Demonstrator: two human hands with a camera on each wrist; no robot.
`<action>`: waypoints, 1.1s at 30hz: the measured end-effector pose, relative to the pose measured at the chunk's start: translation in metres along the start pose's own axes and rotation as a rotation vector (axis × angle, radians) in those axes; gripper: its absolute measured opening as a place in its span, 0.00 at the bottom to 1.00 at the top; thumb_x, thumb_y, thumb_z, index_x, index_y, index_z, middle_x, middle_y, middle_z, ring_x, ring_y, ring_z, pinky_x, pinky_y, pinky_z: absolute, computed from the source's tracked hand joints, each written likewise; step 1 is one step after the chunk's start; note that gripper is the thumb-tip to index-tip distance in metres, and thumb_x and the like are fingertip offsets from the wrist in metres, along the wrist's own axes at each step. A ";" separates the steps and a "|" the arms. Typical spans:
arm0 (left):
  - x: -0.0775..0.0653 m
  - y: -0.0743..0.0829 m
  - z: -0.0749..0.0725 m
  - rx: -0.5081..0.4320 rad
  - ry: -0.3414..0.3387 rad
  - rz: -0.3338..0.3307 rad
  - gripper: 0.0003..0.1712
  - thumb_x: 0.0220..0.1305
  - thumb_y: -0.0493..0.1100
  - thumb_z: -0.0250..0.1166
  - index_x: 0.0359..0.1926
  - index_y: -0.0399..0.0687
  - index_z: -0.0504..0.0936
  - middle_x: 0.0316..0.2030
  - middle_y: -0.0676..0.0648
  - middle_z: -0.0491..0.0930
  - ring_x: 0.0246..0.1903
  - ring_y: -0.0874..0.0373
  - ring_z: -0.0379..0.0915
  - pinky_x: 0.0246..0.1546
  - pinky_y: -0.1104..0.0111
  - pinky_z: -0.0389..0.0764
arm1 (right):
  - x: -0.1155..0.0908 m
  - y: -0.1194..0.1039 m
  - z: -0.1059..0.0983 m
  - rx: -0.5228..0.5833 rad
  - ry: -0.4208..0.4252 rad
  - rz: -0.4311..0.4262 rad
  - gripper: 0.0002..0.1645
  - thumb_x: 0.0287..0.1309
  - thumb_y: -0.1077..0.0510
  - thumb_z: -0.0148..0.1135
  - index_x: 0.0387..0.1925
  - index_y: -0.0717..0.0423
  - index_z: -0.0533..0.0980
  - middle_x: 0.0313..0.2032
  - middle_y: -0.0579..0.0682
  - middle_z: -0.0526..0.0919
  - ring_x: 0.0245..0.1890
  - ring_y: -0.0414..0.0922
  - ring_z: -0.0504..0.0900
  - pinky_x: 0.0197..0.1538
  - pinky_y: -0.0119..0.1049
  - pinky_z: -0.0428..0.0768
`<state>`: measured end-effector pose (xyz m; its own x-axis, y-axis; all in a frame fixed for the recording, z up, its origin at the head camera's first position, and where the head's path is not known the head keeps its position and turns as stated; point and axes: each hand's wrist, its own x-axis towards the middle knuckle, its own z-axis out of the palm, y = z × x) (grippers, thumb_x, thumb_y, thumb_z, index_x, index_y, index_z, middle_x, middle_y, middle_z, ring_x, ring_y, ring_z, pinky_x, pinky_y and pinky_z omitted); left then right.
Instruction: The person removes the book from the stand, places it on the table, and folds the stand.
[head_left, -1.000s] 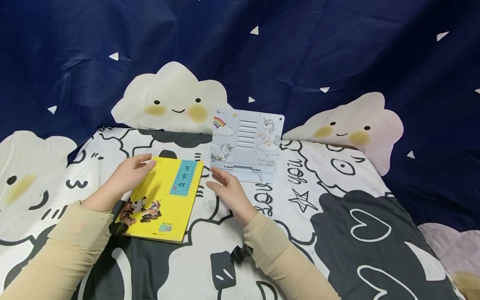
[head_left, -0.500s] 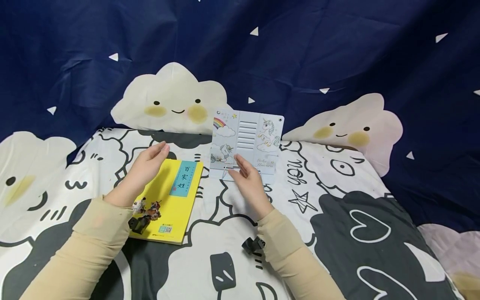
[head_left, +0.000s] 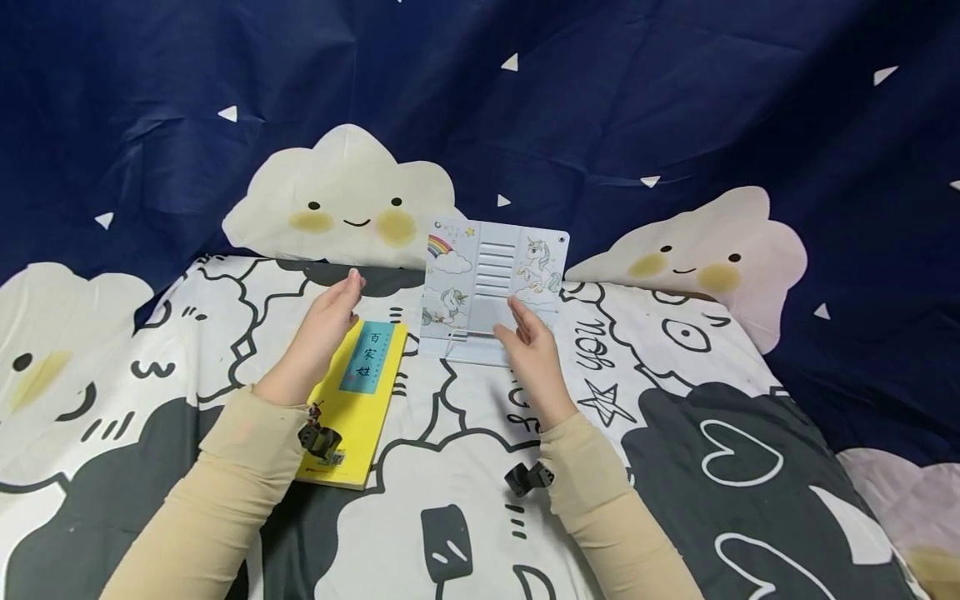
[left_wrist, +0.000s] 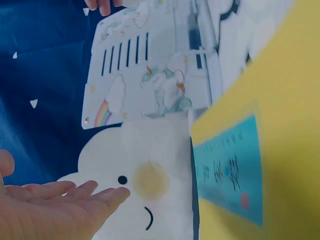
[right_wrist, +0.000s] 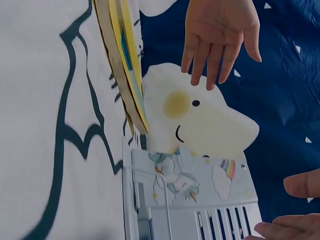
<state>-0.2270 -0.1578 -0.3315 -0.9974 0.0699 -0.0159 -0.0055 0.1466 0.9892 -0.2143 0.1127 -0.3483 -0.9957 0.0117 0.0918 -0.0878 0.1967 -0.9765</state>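
A pale book stand (head_left: 450, 287) printed with unicorns and a rainbow stands upright on the bed, slots down its middle and a wire holder at its lower ledge. My right hand (head_left: 542, 367) is in front of its lower right part, fingers extended and thumb apart, holding nothing. To the left lies a yellow book (head_left: 363, 425) with a blue title label, partly hidden by my left forearm. Above the book my left hand (head_left: 315, 337) is raised, its palm turned toward the stand. The left wrist view shows this hand's fingers (left_wrist: 95, 200) straight and bare.
A black-and-white patterned bedspread (head_left: 420, 467) lies under everything. Behind it hangs a dark blue curtain (head_left: 600, 108). Cloud-shaped cushions or panels with faces, such as the white cloud (head_left: 345, 175), line the back edge.
My left hand has moved right and up from the book's left edge. My right hand has shifted right, from the stand's lower left corner to its right side. Book and stand have not moved.
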 end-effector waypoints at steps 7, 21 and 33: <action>0.008 0.006 0.017 -0.046 -0.014 -0.008 0.43 0.77 0.64 0.36 0.78 0.40 0.45 0.78 0.43 0.47 0.78 0.51 0.40 0.77 0.56 0.51 | 0.004 0.004 -0.014 0.030 0.056 0.004 0.35 0.70 0.60 0.54 0.75 0.60 0.57 0.75 0.52 0.59 0.77 0.48 0.55 0.78 0.38 0.54; 0.023 -0.003 0.054 -0.097 -0.045 -0.050 0.47 0.75 0.69 0.31 0.79 0.41 0.41 0.79 0.43 0.46 0.78 0.52 0.40 0.77 0.56 0.50 | 0.009 0.010 -0.032 0.082 0.150 0.040 0.35 0.71 0.58 0.53 0.75 0.58 0.56 0.77 0.50 0.55 0.78 0.45 0.51 0.78 0.37 0.51; 0.029 -0.009 0.077 -0.137 -0.042 -0.137 0.47 0.73 0.71 0.28 0.79 0.46 0.41 0.80 0.46 0.42 0.79 0.53 0.38 0.77 0.58 0.50 | 0.018 0.021 -0.046 0.054 0.207 0.066 0.34 0.77 0.49 0.44 0.76 0.57 0.54 0.77 0.50 0.55 0.77 0.44 0.53 0.77 0.35 0.53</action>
<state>-0.2503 -0.0812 -0.3526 -0.9827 0.1004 -0.1553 -0.1539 0.0219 0.9878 -0.2331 0.1622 -0.3581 -0.9725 0.2252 0.0597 -0.0292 0.1365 -0.9902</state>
